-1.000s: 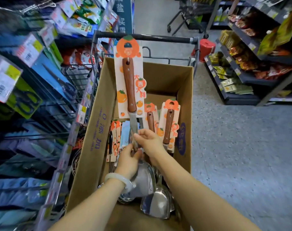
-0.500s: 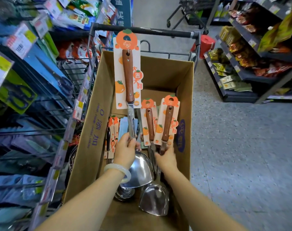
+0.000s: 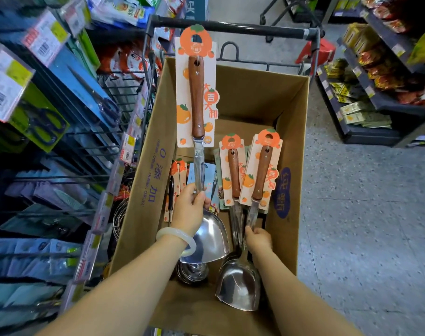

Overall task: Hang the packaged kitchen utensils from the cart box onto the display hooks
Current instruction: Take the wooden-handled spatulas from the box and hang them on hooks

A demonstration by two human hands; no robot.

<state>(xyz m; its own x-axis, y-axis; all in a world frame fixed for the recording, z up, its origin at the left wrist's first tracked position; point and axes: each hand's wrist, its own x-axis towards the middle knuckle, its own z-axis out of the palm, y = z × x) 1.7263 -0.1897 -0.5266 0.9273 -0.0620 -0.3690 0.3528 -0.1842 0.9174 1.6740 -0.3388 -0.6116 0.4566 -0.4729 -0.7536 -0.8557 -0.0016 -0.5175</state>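
Note:
A cardboard box point(image 3: 143, 180) sits in a shopping cart point(image 3: 231, 26). My left hand point(image 3: 189, 209) grips the metal shaft of a steel spatula point(image 3: 196, 98) with a wooden handle and an orange backing card, held upright above the box. My right hand point(image 3: 257, 240) grips the shaft of a second carded spatula point(image 3: 261, 173) that still stands in the box, its steel blade point(image 3: 238, 289) low near the box front. A third carded spatula point(image 3: 233, 175) leans beside it. Display hooks point(image 3: 90, 139) with hanging packages line the rack at left.
More carded utensils point(image 3: 176, 180) and steel ladle bowls point(image 3: 193, 272) lie in the box. Packaged scissors point(image 3: 36, 122) and price tags hang on the left rack. A snack shelf point(image 3: 376, 93) stands at right across the grey floor aisle. A red stool point(image 3: 318, 53) sits beyond the cart.
My right hand let go of the raised spatula, dropped into the box and took hold of a second spatula's shaft. My left hand kept the first spatula raised.

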